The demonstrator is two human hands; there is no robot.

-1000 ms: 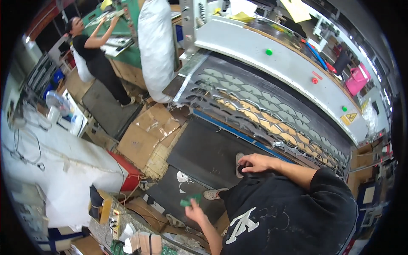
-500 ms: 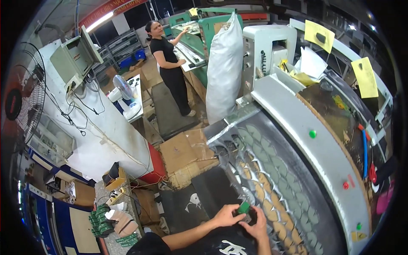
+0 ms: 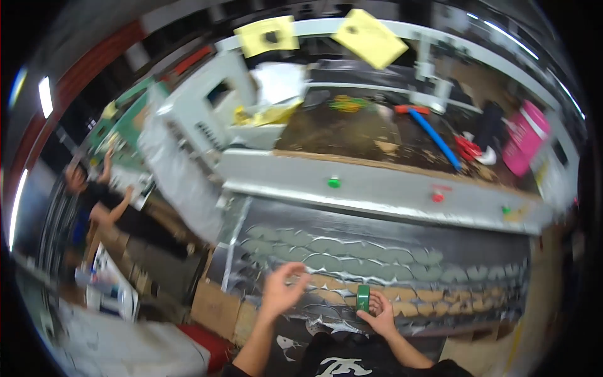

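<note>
My right hand (image 3: 378,312) holds a small, upright green block-like piece (image 3: 363,298) between thumb and fingers; its exact kind is unclear. To the left, my left hand (image 3: 284,288) is raised, fingers loosely bent and apart, with nothing visible in it. Both hands hover over the near part of a dark machine bed (image 3: 383,229). Across that bed lies a shiny dark sheet (image 3: 377,264) cut into rows of rounded shapes. Grey-green surface shows through the farther rows, tan through the nearer ones.
Behind the bed runs a grey machine beam (image 3: 383,182) with green and red buttons. A worn board (image 3: 352,132) above it carries a blue-handled hammer (image 3: 433,138) and a pink bottle (image 3: 526,138). At left stand a tall white sack (image 3: 179,169) and another person (image 3: 119,207).
My view has swung right toward the machine. My hands, formerly together at the green piece, are now apart: the left has let go, while the right keeps hold.
</note>
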